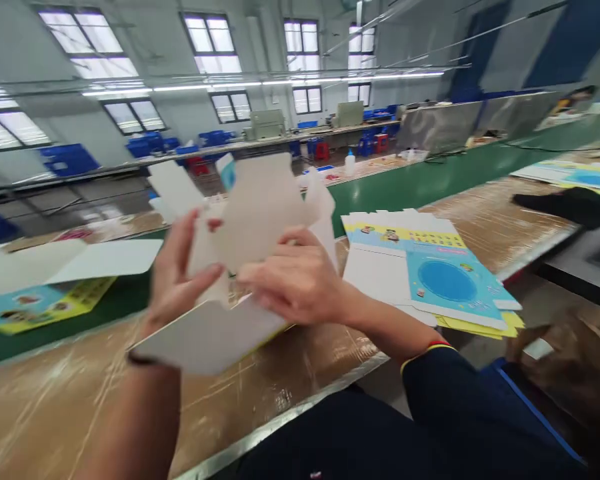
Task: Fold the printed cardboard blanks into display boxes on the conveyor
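A half-folded, white-backed carton blank [250, 220] is held up between both hands, above the brown-sheeted surface [60, 400]. Its long axis runs roughly upright, tilted away from the camera, with a lower panel angled toward the near side and loose flaps splayed at the top. The blank is gripped along its left side by the left hand [185, 267], with the thumb and fingers closed on the board. The right hand [295, 280] is pressed across its front from the right, with the fingers curled against the board. Both hands are grasping it, and neither is clearly nearer to it. Beyond them, a stack of flat printed carton blanks [430, 273] lies on the surface to the right, and another printed blank [45, 300] lies to the left. Farther off, a white plastic bottle [349, 163] stands on a distant bench, and blue crates [70, 160] are ranged beneath the windows [210, 43].
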`<state>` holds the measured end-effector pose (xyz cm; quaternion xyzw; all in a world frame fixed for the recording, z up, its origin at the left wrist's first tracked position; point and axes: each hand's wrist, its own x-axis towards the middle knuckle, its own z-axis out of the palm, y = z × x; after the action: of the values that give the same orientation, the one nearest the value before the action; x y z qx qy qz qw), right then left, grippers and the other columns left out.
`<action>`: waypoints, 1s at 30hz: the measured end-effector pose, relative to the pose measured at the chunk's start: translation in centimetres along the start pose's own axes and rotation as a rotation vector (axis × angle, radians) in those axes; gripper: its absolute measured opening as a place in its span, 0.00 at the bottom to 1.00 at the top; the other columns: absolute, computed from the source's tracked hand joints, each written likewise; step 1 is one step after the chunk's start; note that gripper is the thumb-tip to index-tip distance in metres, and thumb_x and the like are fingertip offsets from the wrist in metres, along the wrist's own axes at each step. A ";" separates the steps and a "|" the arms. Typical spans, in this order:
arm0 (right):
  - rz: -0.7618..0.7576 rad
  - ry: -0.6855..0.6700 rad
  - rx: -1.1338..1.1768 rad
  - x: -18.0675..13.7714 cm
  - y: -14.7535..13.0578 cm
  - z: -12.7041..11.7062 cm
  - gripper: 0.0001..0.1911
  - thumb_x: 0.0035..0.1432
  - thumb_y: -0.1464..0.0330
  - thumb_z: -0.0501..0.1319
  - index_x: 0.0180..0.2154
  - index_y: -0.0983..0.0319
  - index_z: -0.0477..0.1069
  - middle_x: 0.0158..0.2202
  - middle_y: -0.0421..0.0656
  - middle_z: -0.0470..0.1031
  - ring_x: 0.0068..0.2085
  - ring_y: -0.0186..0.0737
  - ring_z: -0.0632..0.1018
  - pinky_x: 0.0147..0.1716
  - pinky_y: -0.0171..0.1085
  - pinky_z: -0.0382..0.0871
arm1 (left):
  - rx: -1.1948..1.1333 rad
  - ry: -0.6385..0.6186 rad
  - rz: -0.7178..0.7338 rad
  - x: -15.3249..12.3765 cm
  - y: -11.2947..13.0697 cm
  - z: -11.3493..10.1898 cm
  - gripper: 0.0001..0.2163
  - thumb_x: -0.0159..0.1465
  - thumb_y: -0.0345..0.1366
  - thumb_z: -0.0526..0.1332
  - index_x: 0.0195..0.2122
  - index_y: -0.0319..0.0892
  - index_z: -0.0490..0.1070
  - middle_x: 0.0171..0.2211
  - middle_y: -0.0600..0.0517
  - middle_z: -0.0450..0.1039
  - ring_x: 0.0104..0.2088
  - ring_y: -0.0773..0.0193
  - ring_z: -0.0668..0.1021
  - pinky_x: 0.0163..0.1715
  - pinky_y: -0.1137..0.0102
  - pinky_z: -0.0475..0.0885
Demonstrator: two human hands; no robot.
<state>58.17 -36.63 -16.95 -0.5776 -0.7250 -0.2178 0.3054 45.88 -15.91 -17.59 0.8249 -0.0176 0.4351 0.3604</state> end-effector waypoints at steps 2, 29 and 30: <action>0.113 -0.115 -0.069 0.0 2.0 1.5 0.18 0.75 0.66 0.47 0.46 0.62 0.75 0.35 0.44 0.80 0.35 0.39 0.76 0.54 0.46 0.60 | -0.042 0.018 -0.120 -0.8 -1.5 0.5 0.33 0.53 0.50 0.73 0.60 0.49 0.73 0.52 0.50 0.79 0.53 0.50 0.78 0.58 0.55 0.74; 0.232 -0.887 -0.028 0.5 6.1 6.5 0.23 0.75 0.70 0.44 0.49 0.64 0.79 0.53 0.54 0.79 0.53 0.55 0.79 0.55 0.51 0.68 | -0.362 0.180 -0.670 -3.9 -5.2 5.7 0.46 0.44 0.53 0.79 0.62 0.45 0.64 0.65 0.41 0.67 0.65 0.43 0.70 0.64 0.54 0.69; 0.242 -0.887 -0.037 0.5 6.2 6.6 0.24 0.76 0.69 0.43 0.50 0.64 0.78 0.52 0.55 0.80 0.51 0.55 0.80 0.53 0.51 0.69 | -0.341 0.182 -0.707 -3.7 -5.7 5.8 0.45 0.43 0.49 0.80 0.60 0.43 0.65 0.63 0.41 0.70 0.63 0.43 0.72 0.62 0.54 0.71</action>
<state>62.82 -30.42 -21.55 -0.7009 -0.7090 0.0749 -0.0215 49.58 -16.28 -25.69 0.6665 0.2273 0.3461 0.6199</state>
